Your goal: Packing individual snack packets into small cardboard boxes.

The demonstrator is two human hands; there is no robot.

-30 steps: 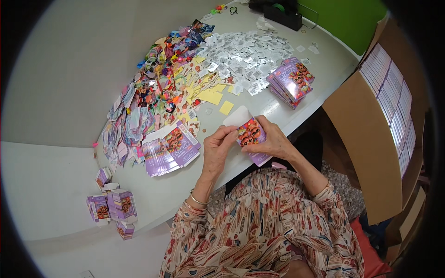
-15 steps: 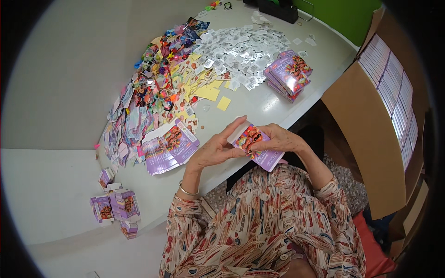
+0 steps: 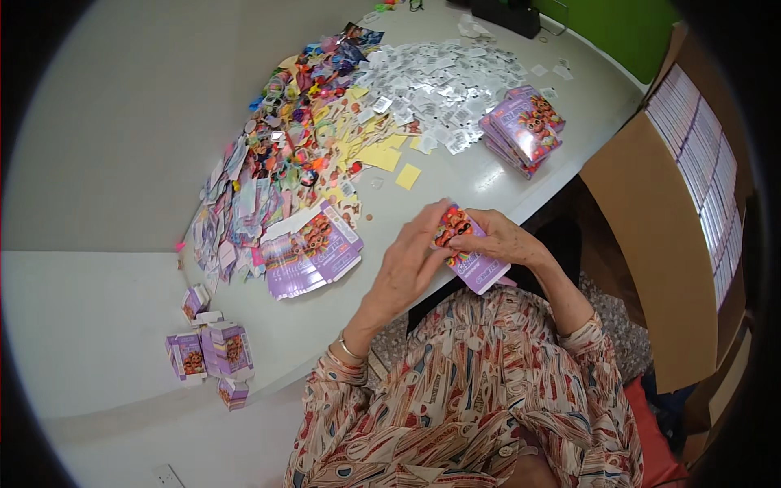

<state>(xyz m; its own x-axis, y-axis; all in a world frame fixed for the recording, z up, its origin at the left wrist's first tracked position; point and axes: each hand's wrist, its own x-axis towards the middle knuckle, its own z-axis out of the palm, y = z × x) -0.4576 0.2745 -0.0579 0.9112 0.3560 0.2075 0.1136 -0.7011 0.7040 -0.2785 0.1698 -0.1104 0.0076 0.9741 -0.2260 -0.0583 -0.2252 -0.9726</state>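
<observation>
Over the table's front edge, I hold a small purple picture box (image 3: pixel 482 275) tilted, its printed face up. My right hand (image 3: pixel 508 242) grips its right side, with the thumb across the front. My left hand (image 3: pixel 403 264) is closed at its upper left edge, fingers slightly blurred at the top and thumb by the front. The top flap is hidden under these fingers. To the left of my left hand lies a fanned row of flat purple cartons (image 3: pixel 305 260). Beyond my right hand stands a stack of filled-looking purple boxes (image 3: pixel 525 130).
Heaps of clear labelled packets (image 3: pixel 443 85), yellow cards (image 3: pixel 378 154) and colourful trinkets (image 3: pixel 293 114) cover the far and left table. Several purple boxes (image 3: pixel 226 350) sit at the left edge. A big cardboard carton (image 3: pixel 651 260) packed with flat cartons stands at right. A black dispenser (image 3: pixel 506 16) is at the back.
My left hand's fingers have come down over the box's top end, where a white open flap showed before. The whole view has shifted slightly; the table items lie as before.
</observation>
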